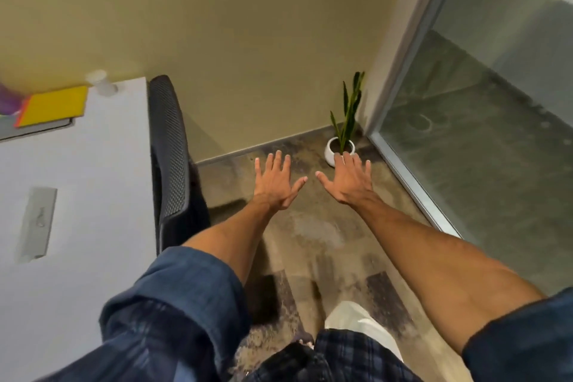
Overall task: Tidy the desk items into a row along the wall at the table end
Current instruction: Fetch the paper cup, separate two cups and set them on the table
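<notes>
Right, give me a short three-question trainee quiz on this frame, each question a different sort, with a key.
1. True or false: the left hand is holding the yellow pad.
2. Multiple choice: the potted plant stands A) on the white table B) on the floor by the wall corner C) on the black chair.
3. Fill in: the yellow pad lies on top of a ____ notebook.

Key
1. False: both the left hand and the right hand are open, spread over the floor, holding nothing.
2. B
3. grey
</notes>
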Action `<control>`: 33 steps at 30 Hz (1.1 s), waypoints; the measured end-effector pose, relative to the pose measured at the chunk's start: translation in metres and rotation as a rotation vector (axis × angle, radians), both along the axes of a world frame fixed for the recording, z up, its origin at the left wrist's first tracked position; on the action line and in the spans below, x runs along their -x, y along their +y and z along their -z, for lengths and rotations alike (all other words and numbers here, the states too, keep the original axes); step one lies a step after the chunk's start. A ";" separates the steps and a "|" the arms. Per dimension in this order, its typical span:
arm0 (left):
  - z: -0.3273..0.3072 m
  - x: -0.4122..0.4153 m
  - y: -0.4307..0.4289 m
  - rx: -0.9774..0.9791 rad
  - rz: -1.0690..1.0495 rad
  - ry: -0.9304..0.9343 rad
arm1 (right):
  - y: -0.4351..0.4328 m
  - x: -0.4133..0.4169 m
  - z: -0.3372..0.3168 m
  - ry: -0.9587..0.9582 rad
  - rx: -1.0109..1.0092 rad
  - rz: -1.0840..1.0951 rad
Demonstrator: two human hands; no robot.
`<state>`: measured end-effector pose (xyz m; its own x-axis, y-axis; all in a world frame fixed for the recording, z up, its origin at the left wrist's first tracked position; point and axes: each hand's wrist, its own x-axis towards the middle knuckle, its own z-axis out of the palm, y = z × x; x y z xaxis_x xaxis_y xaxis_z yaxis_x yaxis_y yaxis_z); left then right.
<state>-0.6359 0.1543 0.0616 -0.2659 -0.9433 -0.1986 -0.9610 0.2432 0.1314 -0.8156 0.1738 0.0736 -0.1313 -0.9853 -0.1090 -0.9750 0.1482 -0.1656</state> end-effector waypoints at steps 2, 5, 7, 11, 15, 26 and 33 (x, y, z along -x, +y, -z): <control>-0.006 -0.001 -0.029 0.007 -0.042 -0.003 | -0.042 0.000 0.001 0.012 0.009 -0.058; -0.017 -0.003 -0.078 0.053 -0.097 -0.027 | -0.109 -0.002 0.000 0.015 -0.001 -0.126; -0.028 -0.004 -0.114 0.084 -0.137 -0.056 | -0.153 -0.006 -0.005 0.012 -0.008 -0.188; -0.057 -0.015 -0.182 0.124 -0.261 -0.100 | -0.232 -0.021 -0.026 0.002 0.004 -0.338; -0.081 -0.038 -0.230 0.178 -0.383 -0.126 | -0.295 -0.046 -0.050 -0.025 0.047 -0.470; -0.140 -0.161 -0.296 0.364 -0.795 -0.022 | -0.410 -0.198 -0.101 -0.102 0.130 -0.754; -0.113 -0.267 -0.305 0.306 -0.989 -0.021 | -0.456 -0.312 -0.094 -0.117 0.135 -0.889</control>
